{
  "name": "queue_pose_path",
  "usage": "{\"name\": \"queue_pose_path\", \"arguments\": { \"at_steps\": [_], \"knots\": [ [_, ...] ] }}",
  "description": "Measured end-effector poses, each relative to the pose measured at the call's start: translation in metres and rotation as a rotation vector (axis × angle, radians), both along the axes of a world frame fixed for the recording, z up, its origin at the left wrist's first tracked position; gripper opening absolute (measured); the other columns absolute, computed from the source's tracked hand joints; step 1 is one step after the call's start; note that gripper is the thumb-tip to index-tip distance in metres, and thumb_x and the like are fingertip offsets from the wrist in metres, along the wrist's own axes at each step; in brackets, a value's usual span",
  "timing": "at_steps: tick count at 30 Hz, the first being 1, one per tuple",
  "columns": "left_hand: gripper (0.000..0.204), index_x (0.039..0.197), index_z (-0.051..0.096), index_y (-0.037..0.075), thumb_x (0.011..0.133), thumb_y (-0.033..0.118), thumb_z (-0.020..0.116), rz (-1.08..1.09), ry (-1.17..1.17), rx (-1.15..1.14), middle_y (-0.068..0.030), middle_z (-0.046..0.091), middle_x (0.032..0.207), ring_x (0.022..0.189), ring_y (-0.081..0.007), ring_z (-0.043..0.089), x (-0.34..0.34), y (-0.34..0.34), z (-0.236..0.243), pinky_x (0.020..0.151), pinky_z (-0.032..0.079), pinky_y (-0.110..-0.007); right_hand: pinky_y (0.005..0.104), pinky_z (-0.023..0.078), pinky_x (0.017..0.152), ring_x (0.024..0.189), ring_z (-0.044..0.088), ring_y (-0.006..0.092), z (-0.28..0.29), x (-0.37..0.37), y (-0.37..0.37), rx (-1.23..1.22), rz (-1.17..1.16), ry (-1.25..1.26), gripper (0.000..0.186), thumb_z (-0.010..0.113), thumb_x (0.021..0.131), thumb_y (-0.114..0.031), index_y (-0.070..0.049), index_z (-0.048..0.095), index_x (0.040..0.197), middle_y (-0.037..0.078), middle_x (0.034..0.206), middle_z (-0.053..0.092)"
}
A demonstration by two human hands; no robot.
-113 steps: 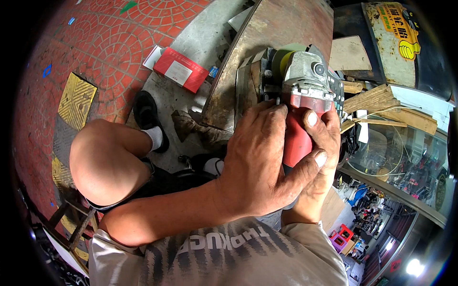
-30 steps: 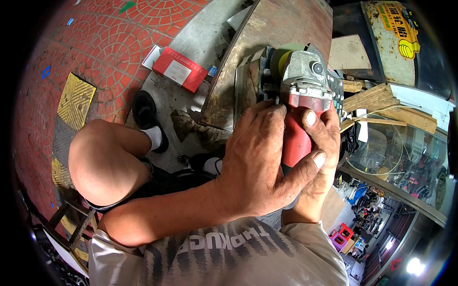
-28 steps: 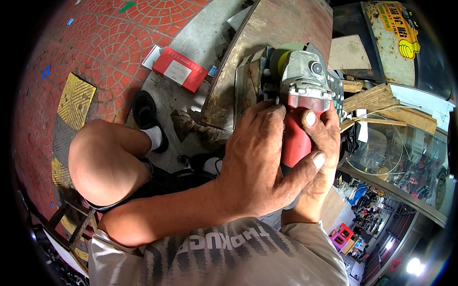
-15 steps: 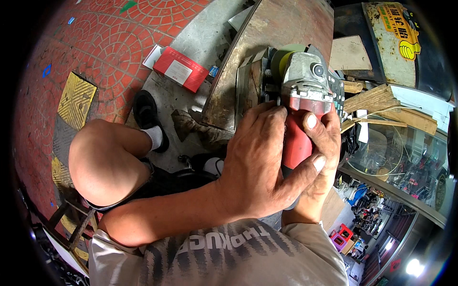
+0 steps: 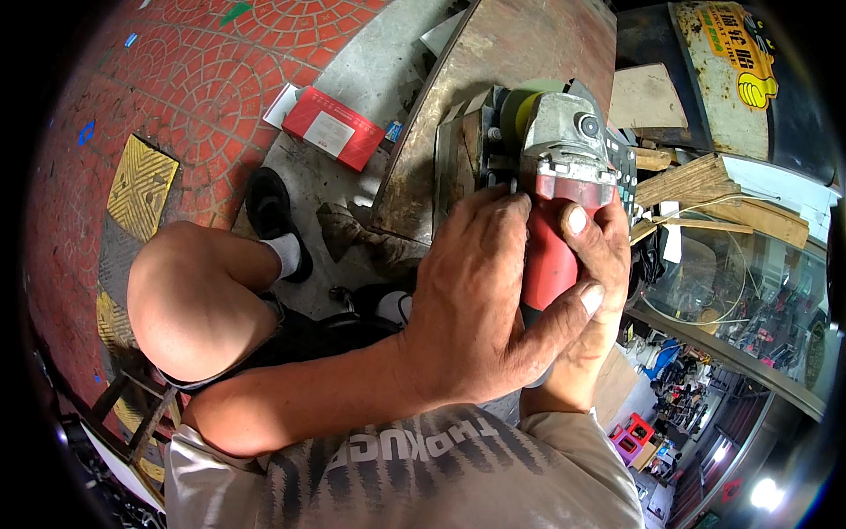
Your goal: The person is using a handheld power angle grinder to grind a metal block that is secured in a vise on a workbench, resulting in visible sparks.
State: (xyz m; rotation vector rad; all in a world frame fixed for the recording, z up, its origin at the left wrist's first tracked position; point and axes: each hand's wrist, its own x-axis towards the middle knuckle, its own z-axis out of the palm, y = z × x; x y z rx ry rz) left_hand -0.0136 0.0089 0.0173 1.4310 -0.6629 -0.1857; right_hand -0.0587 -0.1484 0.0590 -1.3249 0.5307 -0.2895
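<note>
Close before the person's shirt (image 5: 405,494), the left hand (image 5: 467,304) and right hand (image 5: 606,251) are both clamped on a red angle grinder (image 5: 548,264), its yellow-green disc (image 5: 516,106) standing at ten o'clock of its grey head (image 5: 557,132). From the grinder, a worn tabletop (image 5: 538,40) stretches away at twelve, wooden strips (image 5: 683,189) lie at three, a red box (image 5: 339,128) sits on the floor (image 5: 370,62) at ten, and, farther off, a yellow ribbed panel (image 5: 141,185) lies at nine.

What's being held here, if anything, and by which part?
A red-and-silver angle grinder, held by its red body: the left hand on its left side, the right hand around its right.
</note>
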Motion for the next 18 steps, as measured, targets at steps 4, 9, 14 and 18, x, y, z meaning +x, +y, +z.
{"name": "queue_pose_path", "arguments": {
  "at_steps": [4,9,14,18],
  "knots": [
    [0.072,0.151,0.057,-0.013,0.101,0.028,0.088,0.028,-0.012,0.002,-0.0332,0.067,0.139,0.125,-0.0459,0.07,0.001,-0.001,0.001,0.108,0.056,-0.053,0.0384,0.069,0.091,0.111,0.079,0.026,0.002,0.004,0.003,-0.001,-0.017,-0.001,0.096,0.093,0.095,-0.017,0.0,0.043,0.176,0.019,0.14,0.075],
    [0.073,0.152,0.056,-0.014,0.102,0.029,0.087,0.013,0.01,-0.017,-0.0335,0.067,0.139,0.125,-0.0478,0.07,0.0,0.003,0.001,0.109,0.056,-0.053,0.0384,0.069,0.093,0.112,0.078,0.026,0.004,0.005,0.005,0.022,0.021,0.004,0.095,0.093,0.095,-0.016,0.0,0.044,0.175,0.019,0.139,0.076],
    [0.079,0.155,0.054,-0.015,0.101,0.033,0.087,-0.007,-0.088,0.038,-0.0365,0.065,0.144,0.131,-0.0523,0.067,0.002,0.009,0.004,0.115,0.053,-0.056,0.0394,0.065,0.104,0.122,0.076,0.0277,0.0,0.001,0.004,0.019,0.009,-0.055,0.095,0.093,0.093,-0.018,0.0,0.047,0.173,0.018,0.141,0.075],
    [0.093,0.157,0.051,-0.017,0.095,0.039,0.089,-0.044,-0.198,0.073,-0.0389,0.062,0.151,0.141,-0.058,0.06,0.002,-0.004,0.004,0.122,0.049,-0.061,0.0436,0.055,0.12,0.13,0.073,0.0293,0.004,-0.008,0.007,0.012,-0.138,-0.123,0.088,0.091,0.093,-0.021,0.003,0.051,0.167,0.019,0.144,0.073]
  ]
}}
